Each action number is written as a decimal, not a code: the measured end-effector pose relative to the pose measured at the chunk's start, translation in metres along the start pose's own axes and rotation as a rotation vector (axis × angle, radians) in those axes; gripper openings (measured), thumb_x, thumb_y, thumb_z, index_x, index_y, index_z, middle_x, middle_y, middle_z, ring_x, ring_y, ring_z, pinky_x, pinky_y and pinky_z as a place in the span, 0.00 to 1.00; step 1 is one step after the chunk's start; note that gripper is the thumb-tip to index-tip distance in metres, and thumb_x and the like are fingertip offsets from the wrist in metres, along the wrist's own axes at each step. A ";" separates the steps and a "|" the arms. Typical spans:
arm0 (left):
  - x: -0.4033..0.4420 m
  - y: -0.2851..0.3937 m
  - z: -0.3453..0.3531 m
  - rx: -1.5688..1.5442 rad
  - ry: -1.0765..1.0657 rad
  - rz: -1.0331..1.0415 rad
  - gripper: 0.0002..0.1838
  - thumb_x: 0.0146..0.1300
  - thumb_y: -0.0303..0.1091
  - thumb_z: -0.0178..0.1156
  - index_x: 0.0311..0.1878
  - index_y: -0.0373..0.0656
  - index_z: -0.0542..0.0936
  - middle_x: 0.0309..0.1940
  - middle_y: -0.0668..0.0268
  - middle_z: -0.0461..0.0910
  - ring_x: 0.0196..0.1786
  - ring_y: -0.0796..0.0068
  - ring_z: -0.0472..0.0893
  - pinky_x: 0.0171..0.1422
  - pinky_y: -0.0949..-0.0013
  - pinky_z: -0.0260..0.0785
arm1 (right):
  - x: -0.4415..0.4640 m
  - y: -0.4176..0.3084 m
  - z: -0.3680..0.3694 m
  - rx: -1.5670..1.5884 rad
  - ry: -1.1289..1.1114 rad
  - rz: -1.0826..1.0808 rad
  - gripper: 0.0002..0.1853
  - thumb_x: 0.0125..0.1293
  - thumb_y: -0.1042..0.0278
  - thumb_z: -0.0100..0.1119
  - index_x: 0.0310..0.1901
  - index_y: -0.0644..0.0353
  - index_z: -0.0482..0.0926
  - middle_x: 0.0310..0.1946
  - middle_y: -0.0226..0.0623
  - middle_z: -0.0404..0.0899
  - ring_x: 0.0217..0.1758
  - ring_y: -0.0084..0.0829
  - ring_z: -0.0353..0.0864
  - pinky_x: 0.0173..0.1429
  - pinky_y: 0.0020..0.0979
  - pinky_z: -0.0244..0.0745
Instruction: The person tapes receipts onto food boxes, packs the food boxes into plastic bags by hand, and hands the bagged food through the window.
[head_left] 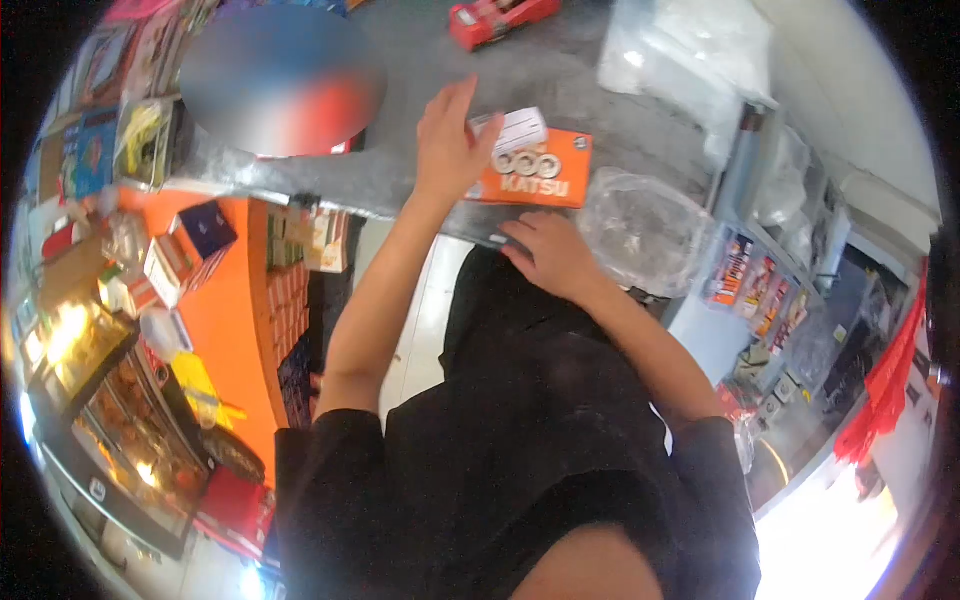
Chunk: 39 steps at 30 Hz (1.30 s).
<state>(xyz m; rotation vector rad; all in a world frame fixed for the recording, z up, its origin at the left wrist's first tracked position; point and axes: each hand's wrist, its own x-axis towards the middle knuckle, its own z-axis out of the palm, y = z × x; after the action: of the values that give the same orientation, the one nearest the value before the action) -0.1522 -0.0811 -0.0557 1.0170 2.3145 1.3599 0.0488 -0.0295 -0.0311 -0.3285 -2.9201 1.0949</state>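
Note:
An orange box [560,187] printed "KATSU" lies on the dark counter. Over its upper left part is a small white card or packet with printed lines [522,131]. My left hand [450,145] is open above the counter, fingers stretched forward and thumb apart. The thumb is beside the white piece; whether it touches it I cannot tell. At the counter's near edge, my right hand [550,252] has its fingers bent in. A small whitish thing [497,239] shows at its fingertips, too small to name.
A clear plastic bag [640,230] lies right of the orange box. Farther back are a red toy-like object [500,20] and more clear plastic [690,60]. A blurred patch [285,80] covers the far left counter. Below it stands an orange panel [225,300].

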 end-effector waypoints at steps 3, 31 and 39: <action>-0.031 0.020 0.001 0.485 -0.214 0.393 0.34 0.61 0.41 0.61 0.68 0.39 0.64 0.69 0.47 0.60 0.73 0.47 0.57 0.74 0.41 0.46 | -0.025 0.002 -0.028 0.050 0.140 0.115 0.14 0.59 0.62 0.61 0.44 0.59 0.79 0.35 0.41 0.78 0.42 0.44 0.78 0.47 0.42 0.73; -0.052 0.047 -0.015 0.287 0.443 -0.251 0.12 0.63 0.29 0.60 0.46 0.33 0.75 0.46 0.52 0.77 0.51 0.56 0.75 0.58 0.60 0.66 | -0.336 0.325 -0.282 -0.673 0.625 0.772 0.14 0.67 0.63 0.53 0.47 0.63 0.80 0.39 0.50 0.83 0.40 0.46 0.82 0.44 0.42 0.74; -0.078 0.148 0.080 0.245 -0.014 0.283 0.17 0.57 0.27 0.64 0.49 0.37 0.75 0.48 0.53 0.76 0.53 0.53 0.76 0.60 0.57 0.66 | -0.246 0.180 -0.273 -0.528 1.362 0.717 0.19 0.69 0.56 0.52 0.40 0.67 0.82 0.31 0.49 0.82 0.30 0.39 0.79 0.34 0.38 0.69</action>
<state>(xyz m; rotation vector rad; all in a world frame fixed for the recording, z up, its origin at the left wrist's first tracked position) 0.0120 -0.0361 0.0190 1.4710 2.4422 1.1728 0.3454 0.2316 0.0754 -1.4543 -1.7114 -0.1064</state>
